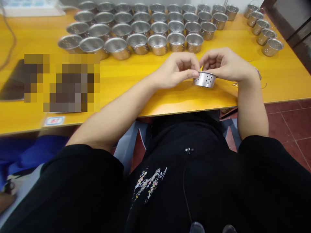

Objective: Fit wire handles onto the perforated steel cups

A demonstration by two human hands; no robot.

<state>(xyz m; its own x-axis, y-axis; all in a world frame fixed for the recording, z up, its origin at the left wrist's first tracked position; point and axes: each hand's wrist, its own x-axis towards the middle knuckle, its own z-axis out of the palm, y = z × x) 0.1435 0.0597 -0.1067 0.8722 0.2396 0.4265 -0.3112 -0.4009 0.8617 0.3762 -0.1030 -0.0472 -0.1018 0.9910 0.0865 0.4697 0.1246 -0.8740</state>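
A small perforated metal cup (205,80) is held just above the yellow table, near its front edge. My left hand (181,69) pinches its left rim between thumb and fingers. On the other side, my right hand (224,64) grips the right rim, thumb along the edge and fingers curled. Dotted holes show on the cup's near wall; its inside is mostly hidden by my hands. Some thin wire pieces (235,84) lie on the table by my right wrist, partly covered by it.
Several rows of similar metal cups (157,45) stand across the back of the yellow table (126,85). A further line of cups (272,48) runs along the right edge. At left are a dark flat object (14,81), a blurred-out patch and a label (54,121).
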